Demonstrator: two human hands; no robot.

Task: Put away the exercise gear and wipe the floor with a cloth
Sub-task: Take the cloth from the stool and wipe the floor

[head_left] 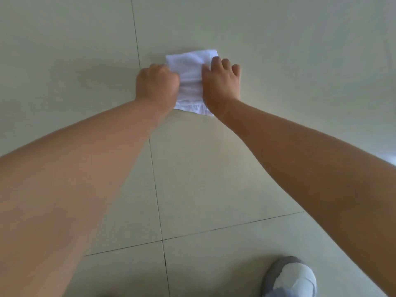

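Wiping pale tiled floor [278, 61]: folded white soft cloth [190, 78] lies between both hands — left hand [157, 84] curled, gripping its edge; right hand [220, 82] pressing, fingers bent. Light, limp — best held at edges.

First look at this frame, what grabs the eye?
A white cloth lies flat on the pale tiled floor, upper centre, just right of a grout line. The left hand curls on its left edge and the right hand presses on its right side, both bare forearms reaching in from below. A grey and white shoe stands at the bottom right.
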